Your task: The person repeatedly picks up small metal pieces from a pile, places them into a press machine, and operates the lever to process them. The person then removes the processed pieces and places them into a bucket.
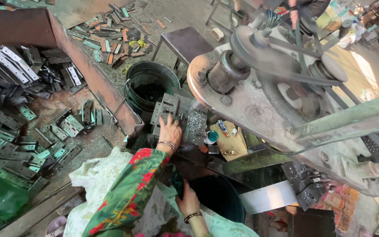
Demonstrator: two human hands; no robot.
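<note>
My left hand (170, 131), in a floral sleeve with a bead bracelet, reaches onto the grey die block (194, 127) of a belt-driven press (251, 94). Its fingers press a small punched hinge plate (168, 105) against the block. Nearer my body, my right hand (188, 202), with a dark bangle, is closed on a dark teal piece (178, 184) at the rim of a dark bucket (219, 197). What that piece is I cannot tell.
A rusty tray (94, 77) on the left holds several loose hinge plates (44, 140). A grey bucket (152, 72) stands beyond the die block, a dark stool (185, 41) behind it. The spinning flywheel and belt (286, 74) are to the right. More plates litter the floor (106, 39).
</note>
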